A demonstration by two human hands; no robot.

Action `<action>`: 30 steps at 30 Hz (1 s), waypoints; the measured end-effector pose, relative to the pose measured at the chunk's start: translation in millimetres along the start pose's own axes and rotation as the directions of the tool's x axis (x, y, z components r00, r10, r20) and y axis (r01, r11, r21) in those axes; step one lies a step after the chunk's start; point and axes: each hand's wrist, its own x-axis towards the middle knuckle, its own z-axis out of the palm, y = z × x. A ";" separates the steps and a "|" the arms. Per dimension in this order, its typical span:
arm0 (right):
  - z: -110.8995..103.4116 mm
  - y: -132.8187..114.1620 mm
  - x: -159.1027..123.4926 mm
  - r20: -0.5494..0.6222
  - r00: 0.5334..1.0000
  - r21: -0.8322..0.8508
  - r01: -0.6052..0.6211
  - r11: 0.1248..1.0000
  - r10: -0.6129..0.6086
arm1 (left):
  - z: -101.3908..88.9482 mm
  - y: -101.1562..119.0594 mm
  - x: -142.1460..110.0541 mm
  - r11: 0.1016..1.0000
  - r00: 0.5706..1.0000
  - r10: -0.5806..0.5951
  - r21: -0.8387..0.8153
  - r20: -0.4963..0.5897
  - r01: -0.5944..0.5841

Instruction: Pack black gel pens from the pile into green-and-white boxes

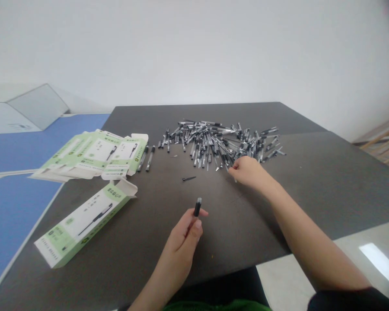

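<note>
My left hand [181, 237] pinches a short black pen part [197, 207], held upright between thumb and fingers. My right hand [249, 172] rests at the front edge of a loose heap of several black and silver pens [217, 144], its fingertips among them. A thin tip shows under that hand, but I cannot tell whether it is held. On the dark table [214, 114], a small black pen piece [188, 178] lies between my hands.
Several flat green-and-white pen boxes [90, 154] overlap at the left, with two loose pens [146, 158] beside them. A longer box [84, 222] lies nearer me. A blue surface [13, 211] adjoins the table's left side. Pale floor shows at lower right.
</note>
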 end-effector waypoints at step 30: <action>-4.4 -48.6 -85.7 -0.291 0.825 0.858 0.449 0.250 -0.483 | -6.0 24.8 -7.7 0.991 0.997 0.064 0.117 -0.039 -0.059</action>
